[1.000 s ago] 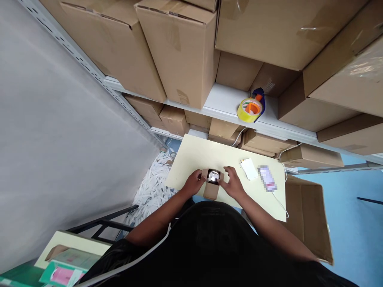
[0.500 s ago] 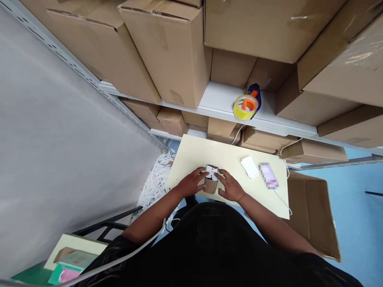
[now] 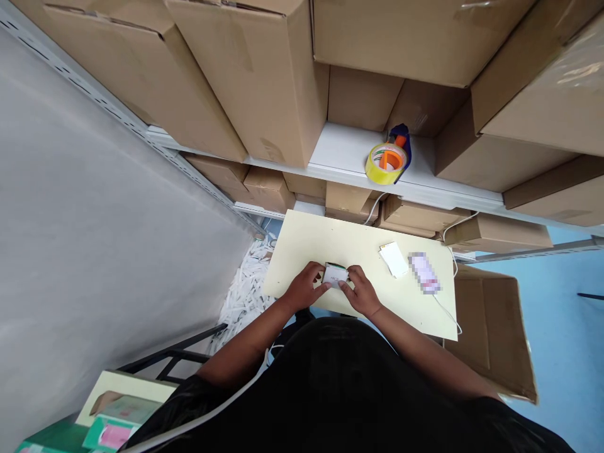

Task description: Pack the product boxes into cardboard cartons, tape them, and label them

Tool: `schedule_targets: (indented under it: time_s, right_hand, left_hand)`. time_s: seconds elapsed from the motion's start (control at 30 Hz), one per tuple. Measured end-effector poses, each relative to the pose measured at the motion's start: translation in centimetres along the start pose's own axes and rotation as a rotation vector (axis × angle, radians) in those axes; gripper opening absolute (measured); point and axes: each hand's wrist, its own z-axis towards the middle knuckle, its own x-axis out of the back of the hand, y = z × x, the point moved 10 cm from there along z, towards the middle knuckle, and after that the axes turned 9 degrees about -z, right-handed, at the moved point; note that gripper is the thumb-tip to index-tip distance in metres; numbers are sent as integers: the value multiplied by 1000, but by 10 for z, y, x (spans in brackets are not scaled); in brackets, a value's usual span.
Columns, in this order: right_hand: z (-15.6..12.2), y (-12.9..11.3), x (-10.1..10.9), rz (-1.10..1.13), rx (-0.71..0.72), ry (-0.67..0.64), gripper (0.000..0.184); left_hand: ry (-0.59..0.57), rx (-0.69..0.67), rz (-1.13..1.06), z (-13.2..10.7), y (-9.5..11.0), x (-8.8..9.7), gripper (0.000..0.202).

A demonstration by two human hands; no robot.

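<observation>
A small white box (image 3: 335, 275) with grey lettering on its lid and a green edge at the back is near the front of the pale table (image 3: 302, 242). At its left side is my left hand (image 3: 306, 286), fingers curled round the edge and thumb on the lid's front. My right hand (image 3: 362, 291) grips the opposite side, its thumb also at the lid's front edge. The lid lies over the top, so whatever is inside is hidden. Farther right on the table rest some white cards or flat boxes (image 3: 393, 260).
A blurred-out phone (image 3: 424, 273) with a white cable lies at the table's right. Yellow tape on a dispenser (image 3: 387, 163) sits on the shelf (image 3: 340, 151) among cardboard boxes (image 3: 264, 82). Paper strips (image 3: 243, 292) cover the floor at left; a large carton (image 3: 491, 327) stands at right.
The box's lid, folded open toward me with its brown inside showing, has swung up and over the top. My hands have shifted their thumbs onto its front edge.
</observation>
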Motion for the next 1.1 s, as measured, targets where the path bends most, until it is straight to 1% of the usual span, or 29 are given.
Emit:
schedule_targets:
  time_s: [0.03,0.07,0.13,0.2,0.27,0.3,0.43,0.5,0.6,0.7,0.77,0.8,0.9,0.97,1.03,1.1]
  right_hand:
    - [0,0,-1,9,-18,-1,26]
    - [0,2,-3,17,-35,-2,27]
    - [-1,6,-4,40,-74,10,33]
    - [-3,13,-5,66,-119,29,40]
    - [-4,15,-4,72,-137,40,45]
    - [-4,12,-4,63,-125,37,45]
    - [2,-5,-1,-16,-24,19,34]
    - [6,-8,1,-62,-14,35,30]
    - [13,-4,0,-100,-64,48,26]
    - [18,9,-3,-76,-184,37,24]
    - [19,12,-4,-58,-210,36,21]
    - [19,9,-3,-58,-190,41,21]
    - [17,-4,3,-82,-74,74,23]
    - [15,-10,5,-97,-12,96,24]
    - [15,-12,5,-100,10,104,23]
    - [17,-9,2,-84,-17,99,21]
  left_hand:
    - [40,14,4,1,0,1,51]
    - [55,19,18,3,0,1,56]
    - [26,8,55,6,3,-4,56]
    - [-2,-9,90,8,5,-7,45]
    - [18,-17,115,9,6,-3,34]
    - [37,-19,129,10,6,-1,31]
    - [89,-1,164,9,3,3,28]
    - [117,31,158,9,-2,2,31]
    - [185,105,98,11,-11,2,37]
    - [229,147,25,14,-16,1,28]
    - [235,132,10,15,-13,2,24]
    - [229,116,17,15,-11,2,23]
    - [193,66,70,15,-2,5,19]
    - [170,55,100,14,0,5,19]
    - [158,58,111,13,-1,5,20]
    - [156,75,104,14,-4,3,19]
